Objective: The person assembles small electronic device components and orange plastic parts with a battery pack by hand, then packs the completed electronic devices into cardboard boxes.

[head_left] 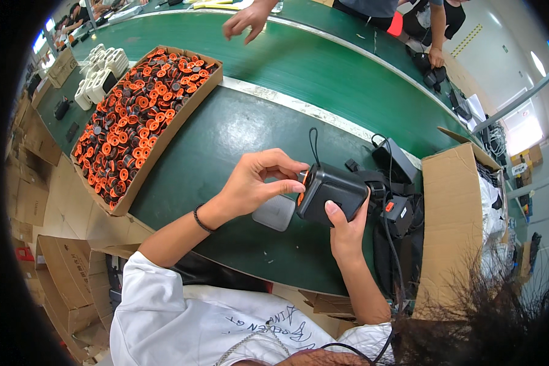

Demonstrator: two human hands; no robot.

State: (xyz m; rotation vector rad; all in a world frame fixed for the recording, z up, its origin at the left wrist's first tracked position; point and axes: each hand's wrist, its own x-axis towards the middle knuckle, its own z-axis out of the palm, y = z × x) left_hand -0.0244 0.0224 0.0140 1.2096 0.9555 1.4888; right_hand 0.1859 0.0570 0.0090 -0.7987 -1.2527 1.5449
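Between the left hand [256, 180] and the right hand [346, 232]: black boxy device [334, 186], held over the green table [183, 177], dark wrist loop [313, 145] sticking up off its far side. Right hand grasping the device, thumb across the near face, remaining fingers mostly hidden behind. Left hand pinching a small orange-black piece [303, 186] at the device's left side, thumb and forefinger closed on it; can't tell if the piece is fully seated. Just below the left hand, near the device, flat gray case [274, 213] lying on the table. Left of and beyond the left hand, shallow cardboard tray [166, 141] full of loose orange-black caps [137, 113]; white plastic parts [102, 73] past that. Right of the right hand, black unit with a red button [399, 215], black cable and straps bunched around; farther right, open cardboard carton [450, 222] with white wrapping inside. Well beyond both hands, a co-worker's hand [248, 23], fingers loose, above the green belt [323, 64].
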